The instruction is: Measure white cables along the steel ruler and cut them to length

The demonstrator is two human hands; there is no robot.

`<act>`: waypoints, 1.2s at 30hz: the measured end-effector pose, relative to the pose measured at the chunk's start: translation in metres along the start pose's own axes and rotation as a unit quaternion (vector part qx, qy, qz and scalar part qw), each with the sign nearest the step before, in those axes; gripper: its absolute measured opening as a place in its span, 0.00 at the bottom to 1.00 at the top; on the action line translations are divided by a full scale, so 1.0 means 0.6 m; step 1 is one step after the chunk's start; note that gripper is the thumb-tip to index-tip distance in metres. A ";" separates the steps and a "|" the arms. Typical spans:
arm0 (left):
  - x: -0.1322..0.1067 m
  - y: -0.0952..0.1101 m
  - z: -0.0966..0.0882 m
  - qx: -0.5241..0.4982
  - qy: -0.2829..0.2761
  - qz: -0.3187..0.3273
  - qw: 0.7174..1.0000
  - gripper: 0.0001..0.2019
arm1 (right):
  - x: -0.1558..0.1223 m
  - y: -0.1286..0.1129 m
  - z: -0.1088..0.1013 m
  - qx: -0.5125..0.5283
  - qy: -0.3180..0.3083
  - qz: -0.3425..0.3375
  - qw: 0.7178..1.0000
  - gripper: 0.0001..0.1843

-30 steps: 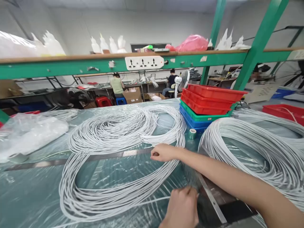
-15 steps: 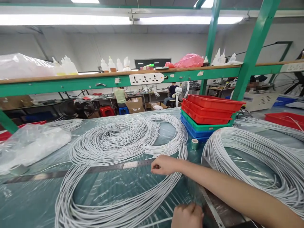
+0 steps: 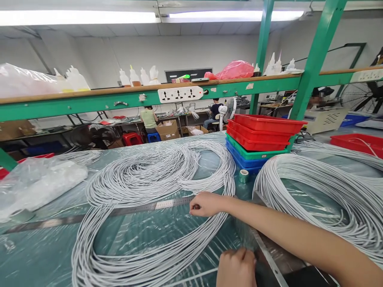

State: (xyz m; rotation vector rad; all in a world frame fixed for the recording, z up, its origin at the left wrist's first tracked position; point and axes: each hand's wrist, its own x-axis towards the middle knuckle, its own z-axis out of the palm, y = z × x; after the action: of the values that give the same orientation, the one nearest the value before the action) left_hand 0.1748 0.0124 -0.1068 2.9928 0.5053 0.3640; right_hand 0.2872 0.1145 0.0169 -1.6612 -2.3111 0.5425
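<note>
My left hand (image 3: 235, 269) is closed at the bottom of the view, knuckles up. A single white cable (image 3: 206, 274) runs from the left into this fist. My right hand (image 3: 205, 203) reaches in from the right, fingers curled, over the right side of a large coil of white cable (image 3: 143, 257). It is beside the right end of a long steel ruler (image 3: 164, 204); whatever is between its fingers is hidden. Next to my left hand stands an upright metal plate (image 3: 263, 255), partly covered by my right forearm.
Another white cable coil (image 3: 143, 175) lies behind the ruler, and a tall coil (image 3: 275, 179) stands right. Stacked red trays (image 3: 260, 137) and a green tape roll (image 3: 243, 175) sit between. Plastic bags (image 3: 50, 183) lie left. A green shelf beam (image 3: 104, 104) crosses above. Two people sit at the far bench.
The view has shifted slightly. My left hand is a little higher in view, and more of the cable beside it shows. My right hand stays almost in place, still curled.
</note>
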 end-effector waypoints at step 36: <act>-0.002 0.011 -0.099 -0.059 -0.042 0.004 0.997 0.06 | 0.006 0.015 0.003 -0.001 -0.039 -0.010 0.999 0.12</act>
State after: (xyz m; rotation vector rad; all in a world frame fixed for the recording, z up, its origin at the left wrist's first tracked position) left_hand 0.1612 0.0084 -0.0488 2.8820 0.4463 0.2570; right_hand 0.2931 0.1202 0.0115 -1.6438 -2.3793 0.6115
